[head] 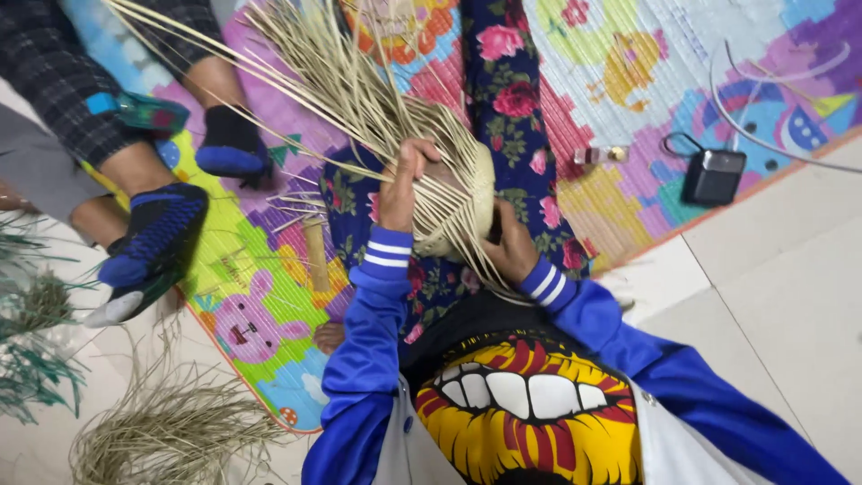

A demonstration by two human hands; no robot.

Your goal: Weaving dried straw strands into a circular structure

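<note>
left hand [400,184]: closed on a few pale straw strands [341,81], pinching them up so they stay taut, I guess
right hand [512,251]: gripping the half-woven basket [462,180] from underneath, steadying it
basket spot: on the lap, over the flowered trousers [516,99]
mat [628,117]: colourful, a small black box [714,175] near its right edge
floor [772,269]: loose straw pile [171,431] off the mat's left corner

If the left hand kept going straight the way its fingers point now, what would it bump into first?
The left hand points up-screen, away from the body, into the loose straw strands fanning from the half-woven basket. It would probably meet those strands first, though depth is hard to judge.
</note>
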